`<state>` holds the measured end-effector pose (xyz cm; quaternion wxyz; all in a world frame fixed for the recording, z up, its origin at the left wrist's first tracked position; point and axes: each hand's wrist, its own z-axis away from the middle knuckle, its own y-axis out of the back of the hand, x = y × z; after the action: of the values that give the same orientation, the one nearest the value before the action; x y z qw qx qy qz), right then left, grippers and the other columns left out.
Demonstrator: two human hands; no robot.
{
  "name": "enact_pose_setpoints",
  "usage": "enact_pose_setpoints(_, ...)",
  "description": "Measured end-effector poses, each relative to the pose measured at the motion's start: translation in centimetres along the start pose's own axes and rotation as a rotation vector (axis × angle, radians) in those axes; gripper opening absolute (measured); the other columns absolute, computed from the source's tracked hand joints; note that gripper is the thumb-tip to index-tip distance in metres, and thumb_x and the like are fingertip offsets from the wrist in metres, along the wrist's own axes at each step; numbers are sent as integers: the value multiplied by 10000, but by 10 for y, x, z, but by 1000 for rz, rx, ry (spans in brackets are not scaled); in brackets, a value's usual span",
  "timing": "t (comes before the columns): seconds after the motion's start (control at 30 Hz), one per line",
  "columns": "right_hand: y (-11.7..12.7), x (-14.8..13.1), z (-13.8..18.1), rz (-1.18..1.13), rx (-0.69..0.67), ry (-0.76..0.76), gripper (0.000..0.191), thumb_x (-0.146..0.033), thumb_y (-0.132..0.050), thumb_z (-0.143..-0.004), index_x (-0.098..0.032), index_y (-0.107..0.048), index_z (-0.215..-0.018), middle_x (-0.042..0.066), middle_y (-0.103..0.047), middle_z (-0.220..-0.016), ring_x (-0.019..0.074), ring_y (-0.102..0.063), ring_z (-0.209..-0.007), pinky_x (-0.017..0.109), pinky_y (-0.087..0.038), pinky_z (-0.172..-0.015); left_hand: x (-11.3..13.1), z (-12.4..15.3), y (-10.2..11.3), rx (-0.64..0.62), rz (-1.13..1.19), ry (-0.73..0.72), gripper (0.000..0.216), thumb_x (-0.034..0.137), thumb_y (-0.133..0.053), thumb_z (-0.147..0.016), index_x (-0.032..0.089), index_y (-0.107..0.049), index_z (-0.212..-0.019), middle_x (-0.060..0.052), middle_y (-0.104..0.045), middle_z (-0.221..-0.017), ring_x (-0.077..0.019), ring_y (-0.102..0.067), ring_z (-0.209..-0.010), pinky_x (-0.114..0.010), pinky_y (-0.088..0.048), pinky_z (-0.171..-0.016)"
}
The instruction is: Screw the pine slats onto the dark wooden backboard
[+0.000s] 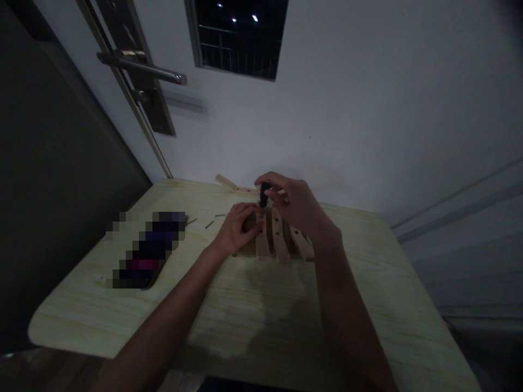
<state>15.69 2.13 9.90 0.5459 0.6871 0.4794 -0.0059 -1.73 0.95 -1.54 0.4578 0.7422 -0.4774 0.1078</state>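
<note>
A black-handled screwdriver (265,194) stands near-upright, seemingly touching a pale, bent wooden strip (262,246)

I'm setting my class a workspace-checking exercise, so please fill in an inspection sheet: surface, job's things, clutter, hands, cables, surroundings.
Surface: pale wood-grain table, against a white door.
Job's things: black-handled screwdriver, roughly upright; three bent wooden strips on a brown board; another bent strip behind; small metal pieces, apparently screws, to the left.
Clutter: pixelated object, unidentifiable, on the left.
Hands: right hand grips the screwdriver; left hand touches the leftmost strip.
Cables: nothing clearly seen.
Surroundings: door handle, dark window; dim light.
</note>
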Motion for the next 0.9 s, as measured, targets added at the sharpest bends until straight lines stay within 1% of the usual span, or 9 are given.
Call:
enact_pose_setpoints(0.17, 0, 0, -1, 94, 71, -64, 220, -304, -556, -890, -237, -672, -1064, 11, -709, -849, 142, -634, -730, 255, -454, -675, 1, -1, 1, -9, 9, 2, 296, 391, -577, -845, 227, -622, -1087, -88, -637, -1181, -267, -552, -1127, -482, -432, -1007)
enact_pose_setpoints(0.27, 0, -2, -2, 125, 123, -78, 198, -360, -638, -844, -220, -672, -981, -3, -681, -750, 131, -597, -665, 250, -418, -642, 1, -1, 0, -5, 8, -3, 284, 388, -579, -844, 224, -624, -1071, -83, -641, -1163, -263, -555, -1114, -471, -431, -1005)
enact_pose_setpoints(0.33, -2, -2, -2, 120, 159, -84, 199, -388, -651, -834, -201, -651, -903, -7, -654, -699, 127, -581, -649, 247, -402, -624, 1, -1, 0, -6, 5, 1, 279, 383, -581, -844, 220, -624, -1066, -84, -640, -1162, -264, -551, -1116, -467, -431, -1004)
enact_pose_setpoints(0.47, -5, -1, -3, 99, 190, -79, 243, -409, -667, -811, -187, -579, -762, 1, -633, -714, 117, -554, -628, 245, -398, -602, 2, 0, 1, -8, 2, 11, 289, 390, -576, -843, 227, -618, -1078, -89, -635, -1173, -273, -544, -1130, -478, -428, -1005)
enact_pose_setpoints(0.57, -7, 0, -5, 23, 191, -70, 181, -352, -656, -820, -190, -577, -828, 9, -652, -780, 122, -584, -660, 245, -438, -627, 2, -1, 1, -20, -2, 9, 284, 381, -571, -848, 235, -614, -1088, -88, -633, -1184, -270, -542, -1143, -477, -425, -1011)
enact_pose_setpoints(0.63, -7, 1, -5, -40, 155, -41, 129, -288, -633, -835, -195, -598, -917, 15, -679, -863, 127, -618, -712, 247, -473, -667, 2, -1, 1, -24, -8, 14, 280, 374, -575, -850, 228, -616, -1086, -87, -633, -1183, -265, -545, -1139, -472, -428, -1009)
enact_pose_setpoints(0.7, -7, 1, -5, -73, 113, -15, 111, -243, -611, -845, -200, -633, -945, 23, -700, -938, 131, -641, -760, 255, -501, -711, 1, -1, 1, -21, -10, 11, 280, 373, -580, -847, 215, -620, -1075, -89, -636, -1175, -263, -549, -1129, -471, -432, -1006)
enact_pose_setpoints(0.77, -5, 1, -4, -87, 96, -26, 133, -230, -586, -861, -199, -675, -955, 34, -716, -983, 144, -659, -810, 275, -523, -752, 0, -1, 0, -12, -7, 3, 279, 378, -583, -846, 215, -623, -1068, -89, -637, -1172, -263, -551, -1128, -470, -434, -1005)
enact_pose_setpoints(0.9, 0, -2, -1, -91, 51, -64, 275, -199, -517, -889, -225, -691, -1101, 54, -705, -1115, 176, -665, -966, 296, -546, -798, 0, -1, 0, -3, 0, -6, 280, 385, -578, -851, 227, -621, -1079, -85, -638, -1173, -262, -550, -1136, -472, -437, -1007)
